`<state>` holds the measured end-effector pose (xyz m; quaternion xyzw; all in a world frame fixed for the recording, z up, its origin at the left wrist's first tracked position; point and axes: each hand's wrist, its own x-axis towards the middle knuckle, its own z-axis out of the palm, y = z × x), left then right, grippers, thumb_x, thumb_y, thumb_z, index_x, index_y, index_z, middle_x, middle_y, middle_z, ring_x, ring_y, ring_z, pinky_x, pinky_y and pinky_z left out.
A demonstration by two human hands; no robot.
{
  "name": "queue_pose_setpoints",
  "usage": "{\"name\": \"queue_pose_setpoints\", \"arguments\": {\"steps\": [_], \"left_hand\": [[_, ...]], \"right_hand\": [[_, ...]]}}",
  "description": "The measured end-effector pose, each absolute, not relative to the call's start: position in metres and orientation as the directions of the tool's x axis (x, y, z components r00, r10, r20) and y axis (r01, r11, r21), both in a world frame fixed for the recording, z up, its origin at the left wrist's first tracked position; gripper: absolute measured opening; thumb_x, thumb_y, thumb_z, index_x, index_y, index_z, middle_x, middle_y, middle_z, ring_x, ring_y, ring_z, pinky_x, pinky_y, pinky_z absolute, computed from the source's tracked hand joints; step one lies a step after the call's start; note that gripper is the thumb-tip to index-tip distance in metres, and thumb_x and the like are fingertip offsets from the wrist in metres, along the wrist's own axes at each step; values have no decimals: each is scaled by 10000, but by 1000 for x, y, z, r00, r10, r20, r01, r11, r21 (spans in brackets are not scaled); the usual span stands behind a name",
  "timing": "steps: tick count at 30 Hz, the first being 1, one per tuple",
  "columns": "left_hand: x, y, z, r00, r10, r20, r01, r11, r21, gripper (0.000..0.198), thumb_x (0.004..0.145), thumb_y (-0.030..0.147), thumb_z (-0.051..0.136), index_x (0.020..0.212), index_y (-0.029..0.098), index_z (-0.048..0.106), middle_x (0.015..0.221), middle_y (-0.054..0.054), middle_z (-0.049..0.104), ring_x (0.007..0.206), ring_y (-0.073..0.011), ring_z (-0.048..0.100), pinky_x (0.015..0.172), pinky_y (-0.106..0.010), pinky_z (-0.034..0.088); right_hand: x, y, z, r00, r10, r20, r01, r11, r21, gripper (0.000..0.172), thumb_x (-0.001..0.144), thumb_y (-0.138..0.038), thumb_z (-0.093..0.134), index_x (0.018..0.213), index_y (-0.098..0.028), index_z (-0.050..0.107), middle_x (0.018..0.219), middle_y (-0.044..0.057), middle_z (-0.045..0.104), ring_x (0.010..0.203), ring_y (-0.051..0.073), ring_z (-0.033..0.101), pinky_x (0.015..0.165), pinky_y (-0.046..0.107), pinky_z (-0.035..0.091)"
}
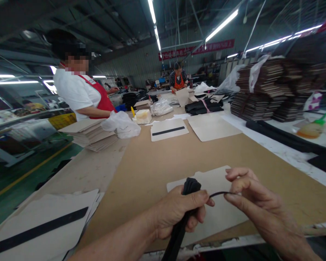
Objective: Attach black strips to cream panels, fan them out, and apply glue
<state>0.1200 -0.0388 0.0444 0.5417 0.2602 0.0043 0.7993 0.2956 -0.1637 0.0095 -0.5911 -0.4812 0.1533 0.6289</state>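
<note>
My left hand (pixel 183 208) is closed round a bundle of black strips (pixel 179 228), whose folded top end sticks up above the thumb. From that bundle a single thin black strip (pixel 218 194) bends across to my right hand (pixel 260 203), which pinches its end between thumb and fingers. Beneath both hands a pale board (pixel 212 226) lies at the near edge of the brown work surface (pixel 141 174). To the left, another pale board (pixel 43 217) carries a black strip (pixel 40 230) laid slantwise across it.
Farther back lie a pale board with a black strip (pixel 170 130) and a plain board (pixel 213 127). Boards are stacked (pixel 91 134) at left beside a plastic bag (pixel 122 125). Tall brown stacks (pixel 260 94) and a glue bottle (pixel 312 128) stand right. Two people (pixel 89 90) work beyond.
</note>
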Motion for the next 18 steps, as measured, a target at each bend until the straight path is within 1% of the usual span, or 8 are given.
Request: {"name": "queue_pose_setpoints", "arguments": {"steps": [2,4,7,8,10,13,15,18], "left_hand": [[114,-35,44,842,314,-439,315,374,872,510,674,561,800,907,138,635,564,38,554,391,-36,411,379,-159,298],[111,-34,44,810,374,-453,351,309,884,457,618,494,836,823,150,616,543,49,533,399,-41,409,370,-153,308],[113,-37,47,781,468,-414,389,153,908,377,619,454,802,746,158,605,549,53,517,429,-52,414,378,-155,350],[115,-38,48,774,492,-399,407,98,908,345,633,439,782,738,161,607,554,54,514,440,-58,423,386,-159,369],[119,-41,49,766,514,-386,441,17,897,278,659,398,747,726,168,606,557,57,506,453,-70,443,399,-172,396],[120,-42,50,776,462,-429,467,35,883,256,639,347,767,738,173,609,565,59,514,458,-79,464,418,-184,404],[115,-43,49,782,369,-503,507,95,857,301,601,327,806,797,173,636,606,49,556,481,-89,495,446,-197,423],[98,-44,45,730,255,-634,637,80,767,339,596,325,809,876,180,682,681,17,628,537,-122,557,484,-219,448]], "right_hand": [[307,-168,6,489,779,394,343,243,-907,225,769,-423,764,698,-243,650,1066,40,599,1105,214,577,867,265,508],[313,-172,1,491,821,291,260,180,-949,225,815,-472,710,822,-248,696,1036,57,633,1012,212,613,807,280,525],[311,-176,-4,498,865,59,70,27,-997,402,927,-566,513,1066,-230,685,749,27,616,688,167,587,610,274,499],[309,-177,-5,478,878,-17,14,-27,-1000,433,932,-584,493,1107,-228,667,673,2,579,605,150,543,554,261,467],[304,-178,-5,396,910,-122,-42,-115,-993,426,890,-590,576,1115,-236,646,634,-31,548,531,115,479,491,228,404],[303,-178,-3,316,939,-138,-2,-145,-989,377,822,-548,698,1038,-244,647,637,-51,538,507,78,434,464,193,350],[309,-180,-2,338,936,-100,75,-133,-988,342,826,-542,692,991,-245,658,618,-50,536,503,79,429,450,189,341],[331,-193,-7,409,912,-36,242,-147,-959,318,803,-539,704,935,-250,689,662,-16,619,532,104,501,457,202,400]]}}
